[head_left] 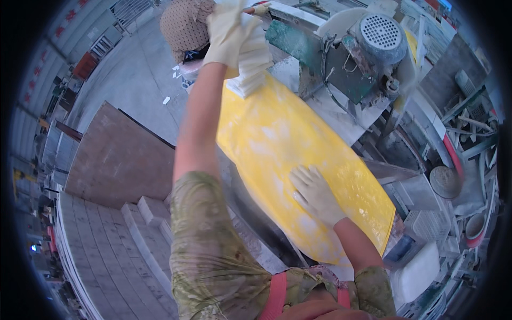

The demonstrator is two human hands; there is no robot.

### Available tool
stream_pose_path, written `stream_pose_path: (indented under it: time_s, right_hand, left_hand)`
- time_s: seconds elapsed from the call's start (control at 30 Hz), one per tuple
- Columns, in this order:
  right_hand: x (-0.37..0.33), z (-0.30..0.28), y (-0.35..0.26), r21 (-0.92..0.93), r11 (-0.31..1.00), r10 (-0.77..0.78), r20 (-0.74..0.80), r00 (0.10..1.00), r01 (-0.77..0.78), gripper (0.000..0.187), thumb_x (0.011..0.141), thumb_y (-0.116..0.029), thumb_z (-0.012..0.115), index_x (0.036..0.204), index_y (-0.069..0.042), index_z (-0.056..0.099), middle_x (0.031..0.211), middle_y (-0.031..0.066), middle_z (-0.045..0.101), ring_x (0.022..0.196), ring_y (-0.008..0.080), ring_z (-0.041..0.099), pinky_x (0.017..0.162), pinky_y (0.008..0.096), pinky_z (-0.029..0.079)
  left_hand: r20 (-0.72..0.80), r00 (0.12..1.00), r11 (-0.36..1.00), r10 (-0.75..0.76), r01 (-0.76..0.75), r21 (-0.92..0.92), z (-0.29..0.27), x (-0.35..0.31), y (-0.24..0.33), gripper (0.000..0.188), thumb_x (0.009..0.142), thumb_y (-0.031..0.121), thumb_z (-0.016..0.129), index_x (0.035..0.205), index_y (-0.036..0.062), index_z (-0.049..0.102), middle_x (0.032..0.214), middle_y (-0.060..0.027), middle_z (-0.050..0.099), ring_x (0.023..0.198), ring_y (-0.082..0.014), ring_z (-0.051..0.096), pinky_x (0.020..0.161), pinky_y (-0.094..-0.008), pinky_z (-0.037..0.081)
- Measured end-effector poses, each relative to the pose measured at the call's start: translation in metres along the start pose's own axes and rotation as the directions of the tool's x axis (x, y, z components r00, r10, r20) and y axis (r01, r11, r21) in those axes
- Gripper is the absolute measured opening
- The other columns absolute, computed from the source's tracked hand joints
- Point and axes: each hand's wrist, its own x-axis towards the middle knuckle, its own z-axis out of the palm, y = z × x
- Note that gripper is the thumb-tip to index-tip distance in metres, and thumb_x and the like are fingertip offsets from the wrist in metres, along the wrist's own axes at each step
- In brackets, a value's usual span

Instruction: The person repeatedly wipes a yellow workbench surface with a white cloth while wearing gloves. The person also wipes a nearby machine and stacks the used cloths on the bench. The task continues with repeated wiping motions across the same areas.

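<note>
My left hand (226,40), in a pale glove, reaches far forward to a stack of white flat pieces (252,64) and overlaps its left side. Its fingers are blurred at the top edge, so their grip is not clear. In front of my body spreads a yellow apron-like sheet (282,128), smeared with white. On it lies my right hand (314,193), also gloved, flat with its fingers stretched out. The far end of the yellow sheet meets the white stack.
Another person in a patterned cap (186,29) is close beyond my left hand. A dirty motor (380,34) stands at the far right. Grey blocks (101,240) and a brown board (120,154) are at left. A white container (418,272) sits at near right.
</note>
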Motion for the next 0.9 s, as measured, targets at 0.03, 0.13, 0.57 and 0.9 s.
stream_pose_path:
  time_s: [0.03,0.13,0.57,0.9]
  right_hand:
    - [-0.001,0.000,0.000,0.000,1.000,0.006,0.001,1.000,-0.006,0.046,0.102,-0.026,0.054,0.139,0.001,0.054,0.148,0.0185,0.052,0.143,0.0339,0.042,0.123,0.0514,0.026]
    - [-0.002,0.004,0.001,0.010,1.000,0.009,0.014,1.000,-0.009,0.047,0.102,-0.027,0.054,0.140,0.000,0.053,0.148,0.0180,0.052,0.143,0.0333,0.042,0.124,0.0502,0.025]
    - [0.001,0.009,0.005,-0.006,1.000,-0.005,-0.048,0.999,0.005,0.046,0.097,-0.023,0.058,0.136,0.000,0.056,0.145,0.0165,0.054,0.141,0.0320,0.043,0.122,0.0496,0.027]
    - [0.002,0.003,0.000,0.047,0.999,0.012,-0.050,0.999,-0.010,0.043,0.101,-0.023,0.055,0.138,-0.001,0.056,0.146,0.0176,0.053,0.141,0.0332,0.044,0.123,0.0505,0.026]
  left_hand:
    - [0.147,0.981,0.991,0.129,-0.134,0.020,-0.001,0.002,-0.001,0.077,0.079,0.043,0.079,0.146,0.0236,0.048,0.145,-0.0097,0.053,0.128,-0.0368,0.055,0.101,-0.0538,0.047]
    - [0.180,0.947,0.942,0.267,-0.296,0.160,0.004,-0.021,0.010,0.074,0.077,0.040,0.080,0.144,0.0264,0.052,0.142,-0.0074,0.056,0.130,-0.0333,0.053,0.099,-0.0520,0.047]
    - [0.039,0.990,0.957,0.133,-0.138,0.255,0.036,-0.027,0.001,0.027,0.092,0.012,0.055,0.114,0.0006,0.065,0.107,-0.0202,0.066,0.106,-0.0350,0.062,0.096,-0.0454,0.048]
    - [0.152,0.503,0.439,0.851,-0.840,0.318,0.005,-0.026,0.062,0.030,0.088,0.022,0.065,0.114,0.0111,0.075,0.106,-0.0082,0.074,0.109,-0.0286,0.065,0.096,-0.0420,0.048]
